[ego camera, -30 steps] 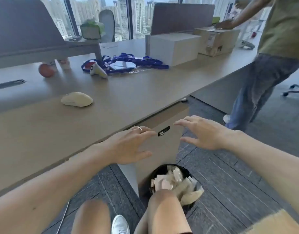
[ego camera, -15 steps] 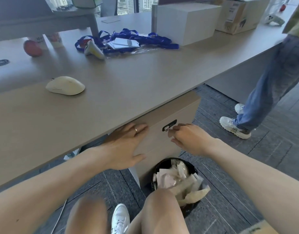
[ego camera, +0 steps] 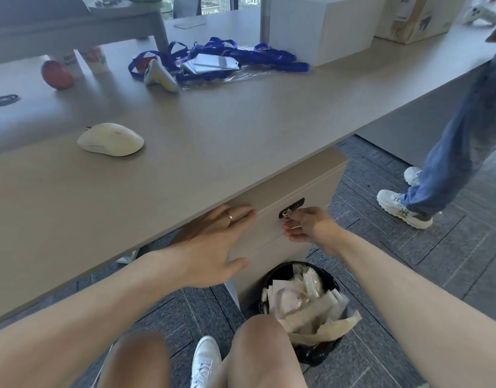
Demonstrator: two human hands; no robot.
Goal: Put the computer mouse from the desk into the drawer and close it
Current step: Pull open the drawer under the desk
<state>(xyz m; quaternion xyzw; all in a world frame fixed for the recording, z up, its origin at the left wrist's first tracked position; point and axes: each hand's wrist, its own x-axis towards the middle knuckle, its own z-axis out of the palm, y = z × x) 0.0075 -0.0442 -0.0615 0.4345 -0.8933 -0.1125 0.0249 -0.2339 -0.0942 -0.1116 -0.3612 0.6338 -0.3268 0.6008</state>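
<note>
A cream computer mouse [ego camera: 110, 139] lies on the beige desk [ego camera: 241, 130], left of centre, untouched. Under the desk edge hangs a beige drawer unit [ego camera: 311, 186], closed, with a black lock plate [ego camera: 291, 207] on its front. My left hand [ego camera: 213, 242] lies flat with spread fingers against the drawer front just below the desk edge. My right hand [ego camera: 308, 225] pinches a small metal key at the lock plate.
A black bin [ego camera: 302, 309] full of paper wrappers stands on the floor below the drawer, by my knees. On the desk lie blue lanyards [ego camera: 221, 60], a white controller [ego camera: 158, 75], a red ball [ego camera: 56, 74] and a white box [ego camera: 322, 26]. Another person's legs [ego camera: 437, 169] stand at the right.
Both hands came down from in front of the drawer onto it. The left hand now lies flat on its front, and the right hand has closed on the key at the lock.
</note>
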